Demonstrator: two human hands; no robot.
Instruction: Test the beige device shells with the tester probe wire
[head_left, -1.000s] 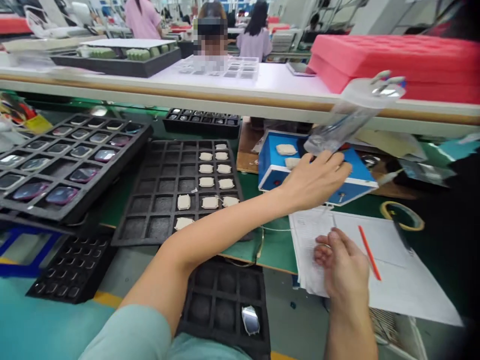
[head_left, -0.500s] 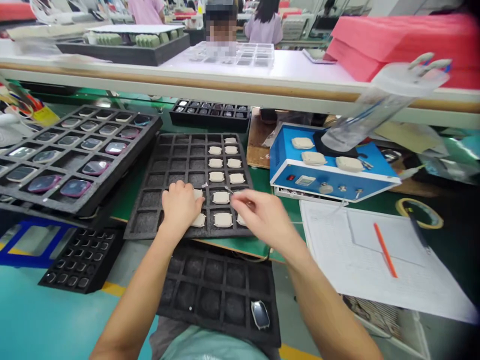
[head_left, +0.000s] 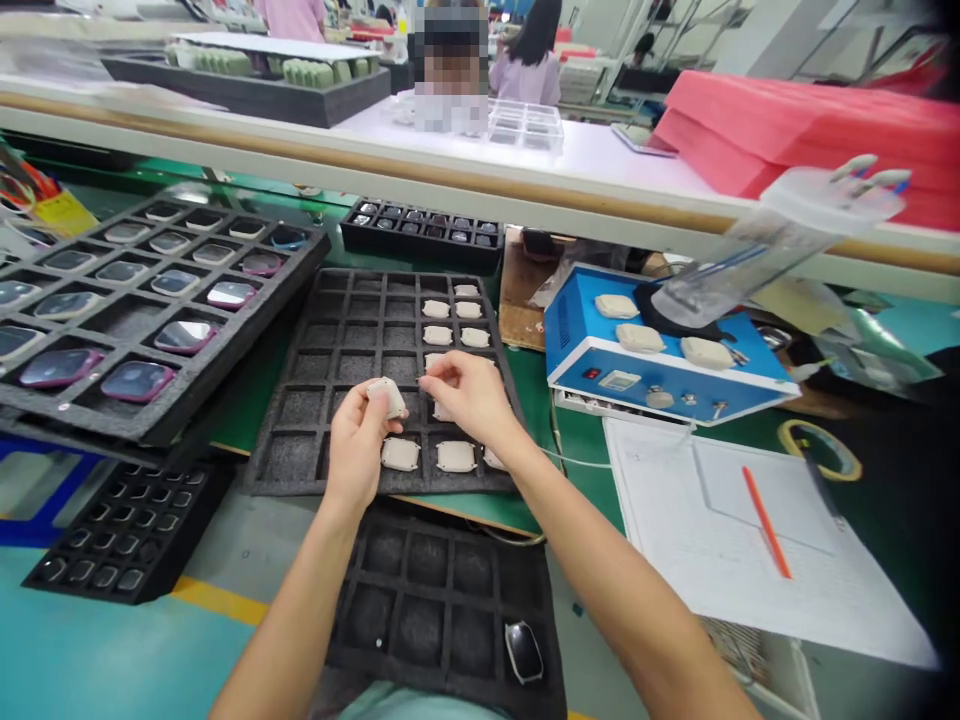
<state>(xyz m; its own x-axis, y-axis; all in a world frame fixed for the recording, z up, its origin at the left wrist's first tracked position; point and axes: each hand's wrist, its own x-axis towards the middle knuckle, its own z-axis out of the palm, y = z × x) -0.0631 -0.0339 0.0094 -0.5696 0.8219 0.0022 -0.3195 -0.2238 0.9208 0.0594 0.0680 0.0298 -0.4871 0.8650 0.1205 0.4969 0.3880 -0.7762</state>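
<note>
My left hand [head_left: 354,440] holds a beige watch case [head_left: 385,397] between thumb and fingers, tilted up above a black foam tray [head_left: 289,460]. Just right of it, my right hand [head_left: 474,398] is closed in a pinch; a tiny dark tip shows at its fingertips, too small to name. A thin white tube [head_left: 577,461] emerges from behind my right forearm and leads toward the blue machine. Several more beige cases, such as a front one [head_left: 400,455], lie in the tray's compartments. My right hand partly covers some of them.
A blue machine [head_left: 574,335] carries beige cases and a leaning clear cylinder [head_left: 772,250]. Papers [head_left: 675,500] with a red pen [head_left: 766,522] lie at right. Left stands a tray of watch faces [head_left: 142,425]. A lower foam tray [head_left: 446,590] sits near my lap.
My left hand has lifted a beige case out of the tray and turned it up. My right hand has moved left, close to that case. The camera view has shifted slightly.
</note>
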